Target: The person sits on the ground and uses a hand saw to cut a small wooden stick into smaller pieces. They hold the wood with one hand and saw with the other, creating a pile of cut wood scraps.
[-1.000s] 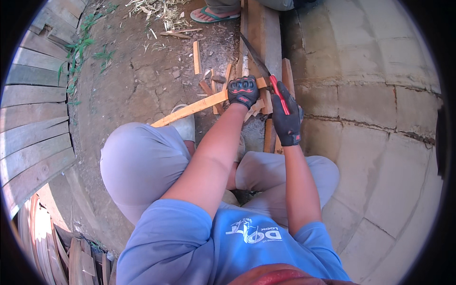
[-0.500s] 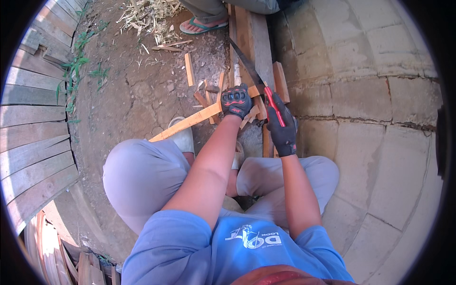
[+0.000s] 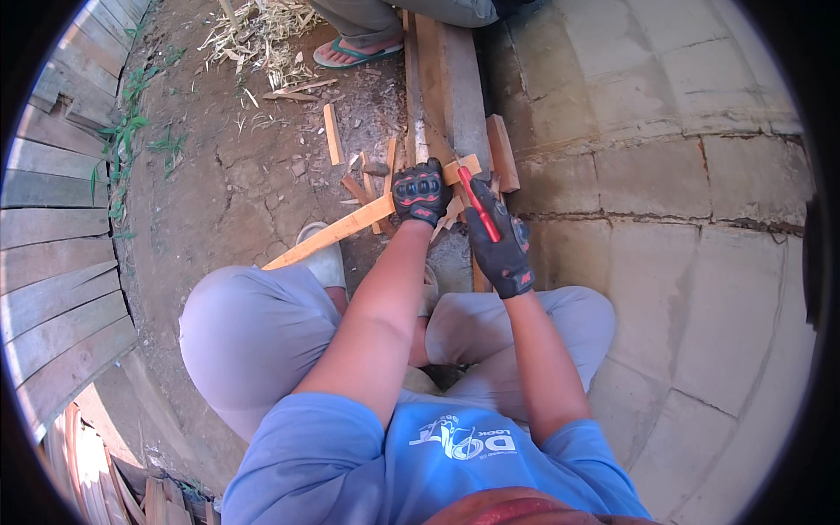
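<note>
My left hand (image 3: 418,192), in a black glove with red trim, is closed around a long pale wooden strip (image 3: 337,232). The strip slants from beside my left knee up to the wooden beam (image 3: 464,92), and its short right end sticks out past my fist. My right hand (image 3: 503,245), gloved alike, grips the red handle of a handsaw (image 3: 479,206). The handle's tip is at the strip's right end, close to my left hand. The blade shows only as a thin line running away over the beam; whether its teeth touch the wood I cannot tell.
Short wood offcuts (image 3: 332,134) lie on the dirt, with a heap of shavings (image 3: 262,44) beyond. A wood block (image 3: 502,153) leans by the beam. Another person's sandalled foot (image 3: 359,52) is at the far end. A block wall (image 3: 639,192) stands right, a plank fence (image 3: 61,236) left.
The saw has turned from showing its broad dark blade to nearly edge-on. My right hand has shifted slightly left and nearer to me. My left hand keeps its hold on the strip.
</note>
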Demonstrator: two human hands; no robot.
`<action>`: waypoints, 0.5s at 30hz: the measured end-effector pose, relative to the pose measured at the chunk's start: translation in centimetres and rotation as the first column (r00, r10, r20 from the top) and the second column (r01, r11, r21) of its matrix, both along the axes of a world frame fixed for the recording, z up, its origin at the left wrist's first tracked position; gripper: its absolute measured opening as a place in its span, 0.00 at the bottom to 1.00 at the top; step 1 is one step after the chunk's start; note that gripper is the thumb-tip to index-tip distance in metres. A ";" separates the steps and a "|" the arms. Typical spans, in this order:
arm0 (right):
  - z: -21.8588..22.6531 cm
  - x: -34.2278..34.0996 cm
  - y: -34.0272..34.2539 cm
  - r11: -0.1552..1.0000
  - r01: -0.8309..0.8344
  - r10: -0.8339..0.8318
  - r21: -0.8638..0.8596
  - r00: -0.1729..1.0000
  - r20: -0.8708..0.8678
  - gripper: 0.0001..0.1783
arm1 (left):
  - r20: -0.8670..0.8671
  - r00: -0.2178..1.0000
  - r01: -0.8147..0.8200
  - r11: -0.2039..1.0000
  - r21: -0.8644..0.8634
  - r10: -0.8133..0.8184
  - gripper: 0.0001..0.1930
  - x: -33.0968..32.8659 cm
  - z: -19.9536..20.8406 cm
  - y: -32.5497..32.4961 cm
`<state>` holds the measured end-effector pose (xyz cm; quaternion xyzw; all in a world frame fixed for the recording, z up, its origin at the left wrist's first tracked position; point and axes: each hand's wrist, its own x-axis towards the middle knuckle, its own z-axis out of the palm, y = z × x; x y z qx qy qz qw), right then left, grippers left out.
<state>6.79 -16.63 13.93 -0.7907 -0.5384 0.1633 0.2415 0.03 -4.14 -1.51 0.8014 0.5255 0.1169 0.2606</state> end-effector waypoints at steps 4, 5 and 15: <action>1.2 0.7 -3.4 0.994 0.087 -0.079 0.074 0.992 -0.097 0.25 | -0.009 1.000 -0.013 1.000 0.006 0.013 0.10 0.4 -0.8 0.4; 2.4 1.0 -5.1 0.995 0.100 -0.102 -0.025 0.994 -0.049 0.25 | -0.010 1.000 -0.006 1.000 0.002 0.006 0.10 0.5 -0.9 0.2; 16.8 -4.0 -16.2 0.986 0.091 -0.077 -0.141 0.992 0.099 0.25 | 0.004 1.000 -0.020 1.000 0.000 0.020 0.12 0.4 -0.7 1.0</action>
